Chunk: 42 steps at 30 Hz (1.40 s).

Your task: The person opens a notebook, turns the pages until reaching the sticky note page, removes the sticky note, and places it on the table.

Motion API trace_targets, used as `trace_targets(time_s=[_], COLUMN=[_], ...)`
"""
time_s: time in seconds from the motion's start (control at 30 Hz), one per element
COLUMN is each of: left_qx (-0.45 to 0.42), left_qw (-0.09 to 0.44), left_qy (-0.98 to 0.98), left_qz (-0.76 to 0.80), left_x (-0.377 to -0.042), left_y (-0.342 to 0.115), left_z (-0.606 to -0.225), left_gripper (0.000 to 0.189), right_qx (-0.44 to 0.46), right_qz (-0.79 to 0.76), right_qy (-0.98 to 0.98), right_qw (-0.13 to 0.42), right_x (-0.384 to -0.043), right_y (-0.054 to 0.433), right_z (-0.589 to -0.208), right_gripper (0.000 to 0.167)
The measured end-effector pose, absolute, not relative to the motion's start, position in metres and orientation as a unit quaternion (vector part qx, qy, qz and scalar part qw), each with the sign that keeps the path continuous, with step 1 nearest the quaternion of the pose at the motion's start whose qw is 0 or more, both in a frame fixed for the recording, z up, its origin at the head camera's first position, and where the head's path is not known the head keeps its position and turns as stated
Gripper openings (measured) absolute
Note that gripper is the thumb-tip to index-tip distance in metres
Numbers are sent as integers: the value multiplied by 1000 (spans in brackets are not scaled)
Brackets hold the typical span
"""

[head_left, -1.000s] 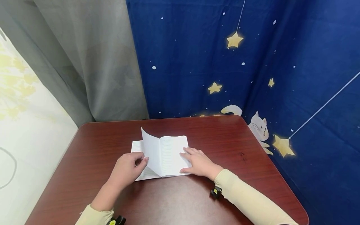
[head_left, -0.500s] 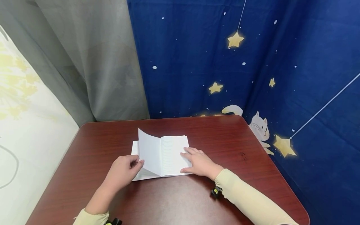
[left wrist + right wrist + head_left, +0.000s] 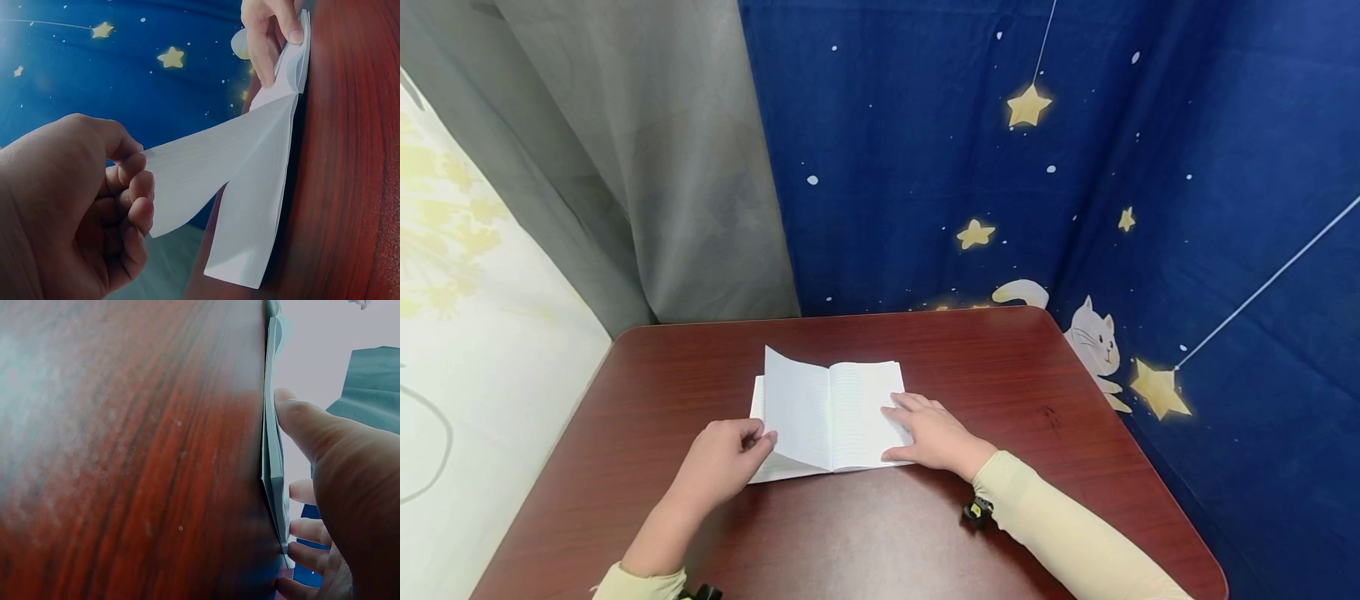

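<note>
From your head, the notebook [image 3: 867, 400] lies spread wide on the brown table [image 3: 985, 350], between your two hands. Your left hand [image 3: 722, 458] pinches the outer side of a raised page [image 3: 797, 408], down near its bottom corner. Your right hand [image 3: 936, 433] rests on the right side of the notebook, with its fingers spread and the tips on the paper. The table's far edge runs near the top of the notebook. The table's right edge is well away from your right hand, with brown wood in between. More wood reaches from the notebook toward you. A gray curtain [image 3: 700, 167] and a blue curtain [image 3: 910, 167] hang behind.

From your left wrist, your thumb and pointing finger meet on the page's edge, and the other fingers curl in below. The page slants up from the sheets under it and is joined at the middle fold.

From your right wrist, your thumb touches the paper by the notebook's near edge. Your other fingers sit farther along, with gaps between them.
</note>
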State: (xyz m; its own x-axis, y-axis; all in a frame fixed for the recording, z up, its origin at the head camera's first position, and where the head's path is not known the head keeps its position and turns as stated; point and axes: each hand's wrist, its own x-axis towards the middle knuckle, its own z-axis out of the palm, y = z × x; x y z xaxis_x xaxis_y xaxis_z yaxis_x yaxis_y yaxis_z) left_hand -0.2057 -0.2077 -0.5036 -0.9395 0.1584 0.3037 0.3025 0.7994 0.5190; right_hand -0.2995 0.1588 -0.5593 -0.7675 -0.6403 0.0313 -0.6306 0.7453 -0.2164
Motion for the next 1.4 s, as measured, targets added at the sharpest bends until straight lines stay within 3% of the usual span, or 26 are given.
trace_targets(time_s=[0.47, 0.87, 1.4], left_qx=[-80, 21, 41], left_qw=[88, -45, -64], left_qy=[-953, -955, -977], left_qz=[-278, -293, -199], left_x=[-202, -199, -199], left_y=[-219, -227, -227], left_z=[-515, -526, -535], left_gripper=[48, 45, 45], right_qx=[-339, -336, -336], right_qz=[-109, -103, -105], right_qy=[934, 936, 936], right_qw=[24, 25, 26], right_x=[-298, -297, -297], right_y=[159, 157, 158], right_z=[-558, -556, -557], right_gripper=[86, 86, 85])
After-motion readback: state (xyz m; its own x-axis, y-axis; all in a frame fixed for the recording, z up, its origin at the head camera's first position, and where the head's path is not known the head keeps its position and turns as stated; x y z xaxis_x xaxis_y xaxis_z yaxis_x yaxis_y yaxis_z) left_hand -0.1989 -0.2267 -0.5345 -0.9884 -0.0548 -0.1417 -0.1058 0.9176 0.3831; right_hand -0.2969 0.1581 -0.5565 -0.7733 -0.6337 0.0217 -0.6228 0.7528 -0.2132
